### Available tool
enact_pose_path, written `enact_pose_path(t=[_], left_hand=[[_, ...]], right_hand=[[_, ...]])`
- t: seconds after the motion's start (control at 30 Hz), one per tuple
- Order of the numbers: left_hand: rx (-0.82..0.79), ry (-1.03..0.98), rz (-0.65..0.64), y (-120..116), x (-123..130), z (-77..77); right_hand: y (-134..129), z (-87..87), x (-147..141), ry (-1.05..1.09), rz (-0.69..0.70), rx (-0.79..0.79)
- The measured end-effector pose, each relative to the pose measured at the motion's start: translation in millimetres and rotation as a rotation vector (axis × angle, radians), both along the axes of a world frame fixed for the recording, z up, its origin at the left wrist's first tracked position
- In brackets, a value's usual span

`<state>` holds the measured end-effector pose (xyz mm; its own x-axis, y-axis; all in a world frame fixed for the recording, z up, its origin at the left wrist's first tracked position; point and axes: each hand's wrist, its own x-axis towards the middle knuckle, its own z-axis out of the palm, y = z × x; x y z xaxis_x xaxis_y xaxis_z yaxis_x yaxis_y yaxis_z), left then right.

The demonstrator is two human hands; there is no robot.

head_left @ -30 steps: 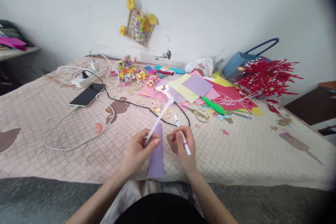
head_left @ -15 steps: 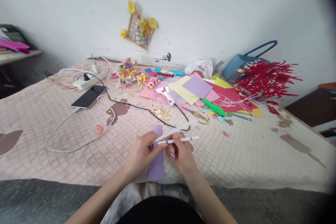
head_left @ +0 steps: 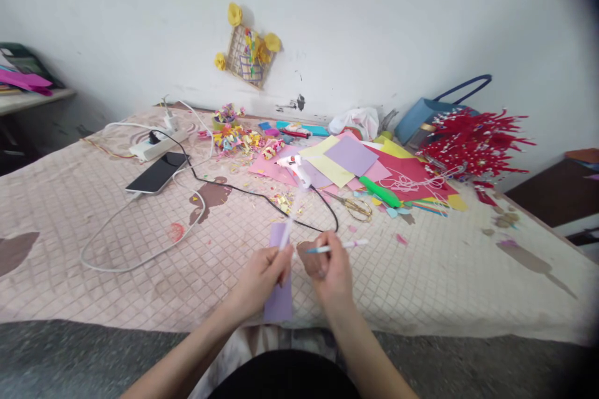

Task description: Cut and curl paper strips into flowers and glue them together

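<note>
My left hand point(head_left: 266, 277) is closed on a narrow, clear ruler point(head_left: 289, 227), which points up and away from me; its far part is blurred and no markings show. To the right, my right hand point(head_left: 333, 274) grips a white pen point(head_left: 352, 243) with a blue end toward the left and a purple band near the other end. The two hands are a little apart. Under my left hand a strip of purple paper point(head_left: 278, 305) lies lengthwise on the cloth near the table's front edge, partly covered by the hand and ruler.
Beyond my hands lie a glue gun point(head_left: 299, 169) with a black cord, gold scissors point(head_left: 356, 207), a green cutter point(head_left: 380, 192) and coloured paper sheets point(head_left: 353, 156). A phone point(head_left: 158, 173) and power strip point(head_left: 156, 146) sit left. Red decorated stems point(head_left: 475, 143) stand right.
My hands have moved apart, the right one with the pen shifting right. The ruler has swung from slanting rightward to pointing more straight away from me. The pen's left end now shows blue.
</note>
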<state>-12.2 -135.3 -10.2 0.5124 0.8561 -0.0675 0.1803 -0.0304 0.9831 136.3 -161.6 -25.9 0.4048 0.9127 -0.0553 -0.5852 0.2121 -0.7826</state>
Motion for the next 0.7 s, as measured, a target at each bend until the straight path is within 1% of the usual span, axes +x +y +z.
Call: enact_pose_path(t=[0.03,0.07,0.1,0.13,0.2,0.27,0.37,0.4,0.47,0.53,0.57,0.6,0.67,0.7], left_hand=[[-0.059,-0.033,0.014,2.0,-4.0,-0.1],[-0.100,-0.060,0.056,4.0,-8.0,-0.2],[-0.131,-0.072,0.084,5.8,-11.5,-0.4],[-0.158,-0.079,0.086,7.3,-14.1,-0.5],[-0.190,-0.105,0.038,9.0,-15.2,-1.0],[-0.210,-0.142,-0.024,9.6,-11.7,-2.1],[-0.205,-0.184,-0.054,10.3,-3.5,-4.5],[-0.194,-0.189,-0.054,10.5,-1.4,-5.1],[-0.170,-0.181,-0.058,11.2,0.9,-5.4],[-0.145,-0.154,-0.055,12.1,0.6,-4.6],[-0.131,-0.141,-0.046,12.8,-0.5,-4.0],[-0.117,-0.135,-0.030,13.8,-1.9,-3.5],[-0.104,-0.165,0.015,17.0,-5.5,-3.2],[-0.107,-0.202,0.036,19.1,-7.5,-3.6]], right_hand=[[1.6,2.4,9.8,0.024,-0.069,0.010],[2.8,4.9,18.8,0.014,-0.111,0.027],[3.6,7.4,25.5,-0.021,-0.133,0.053],[3.7,9.7,29.1,-0.076,-0.120,0.073],[2.3,13.7,26.2,-0.232,-0.027,0.082],[-0.2,16.4,13.6,-0.405,0.097,0.080],[-3.1,17.6,-7.1,-0.589,0.267,0.103],[-3.4,17.2,-11.6,-0.614,0.296,0.117],[-2.1,15.7,-15.1,-0.638,0.305,0.135],[3.5,14.2,-10.1,-0.678,0.267,0.126],[8.6,13.7,-4.1,-0.720,0.220,0.117],[15.3,13.6,4.0,-0.783,0.165,0.102],[32.1,14.0,25.1,-0.945,-0.001,0.071],[40.9,14.5,36.5,-1.044,-0.037,0.043]])
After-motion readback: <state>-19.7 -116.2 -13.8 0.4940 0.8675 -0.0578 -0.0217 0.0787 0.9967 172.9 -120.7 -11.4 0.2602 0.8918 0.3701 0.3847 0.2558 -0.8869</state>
